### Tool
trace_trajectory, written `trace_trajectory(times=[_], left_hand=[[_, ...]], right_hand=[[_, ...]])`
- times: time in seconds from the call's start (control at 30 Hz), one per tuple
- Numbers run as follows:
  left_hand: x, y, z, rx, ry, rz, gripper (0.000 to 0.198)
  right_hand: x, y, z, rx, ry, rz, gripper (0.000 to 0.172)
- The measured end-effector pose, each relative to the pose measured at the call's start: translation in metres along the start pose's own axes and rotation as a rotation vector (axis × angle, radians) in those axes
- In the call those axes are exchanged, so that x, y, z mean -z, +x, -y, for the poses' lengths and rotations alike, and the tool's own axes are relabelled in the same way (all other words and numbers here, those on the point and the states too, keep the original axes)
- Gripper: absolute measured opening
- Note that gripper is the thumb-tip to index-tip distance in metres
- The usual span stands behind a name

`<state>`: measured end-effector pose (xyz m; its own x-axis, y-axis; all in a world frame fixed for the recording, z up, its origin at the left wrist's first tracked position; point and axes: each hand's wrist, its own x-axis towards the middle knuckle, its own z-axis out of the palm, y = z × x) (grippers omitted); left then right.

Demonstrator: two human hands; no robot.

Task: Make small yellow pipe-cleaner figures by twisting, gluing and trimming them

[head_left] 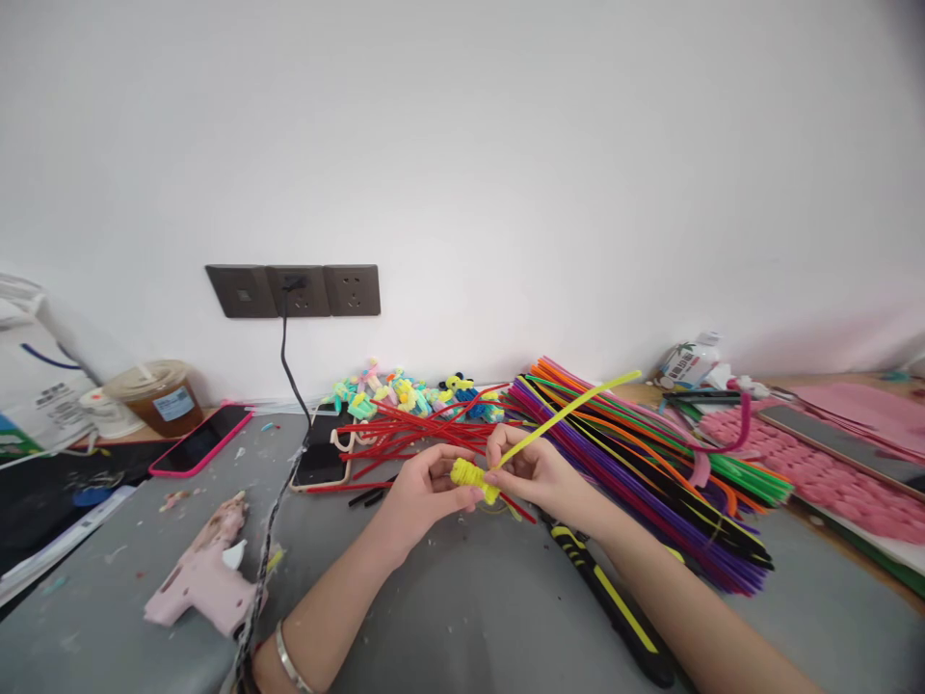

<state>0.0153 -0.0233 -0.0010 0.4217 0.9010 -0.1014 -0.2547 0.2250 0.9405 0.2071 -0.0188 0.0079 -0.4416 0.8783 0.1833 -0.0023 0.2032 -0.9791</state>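
A small coiled yellow pipe-cleaner piece (469, 474) is held between both hands at the middle of the view. My left hand (432, 487) grips its left side with thumb and fingers. With thumb and forefinger, my right hand (531, 467) pinches the right side, where a long yellow stem (578, 409) sticks out up and to the right. Red pipe cleaners (394, 432) lie loosely behind the hands. Below my right hand rest black-and-yellow pliers (614, 602), their jaws partly hidden near the wrist.
A pink glue gun (206, 573), its cable, phones (202, 440) and a drink cup (159, 400) are at left. Small colourful figures (405, 393) stand by the wall. Right are bundled pipe cleaners (650, 463) and pink knobbly pieces (838, 472).
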Motion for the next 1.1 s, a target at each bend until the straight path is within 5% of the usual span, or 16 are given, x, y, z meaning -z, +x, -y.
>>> trace_trajectory(times=[0.37, 0.7, 1.1], left_hand=[[0.001, -0.001, 0.000, 0.019, -0.020, 0.050, 0.051], [-0.003, -0.006, -0.009, 0.045, -0.249, 0.085, 0.042], [-0.001, -0.004, -0.006, -0.035, -0.346, -0.049, 0.036]], right_hand=[[0.003, -0.001, 0.001, 0.012, 0.064, -0.037, 0.023], [0.007, 0.005, 0.001, 0.016, 0.349, -0.147, 0.025], [0.001, 0.006, -0.008, 0.231, -0.116, -0.205, 0.018]])
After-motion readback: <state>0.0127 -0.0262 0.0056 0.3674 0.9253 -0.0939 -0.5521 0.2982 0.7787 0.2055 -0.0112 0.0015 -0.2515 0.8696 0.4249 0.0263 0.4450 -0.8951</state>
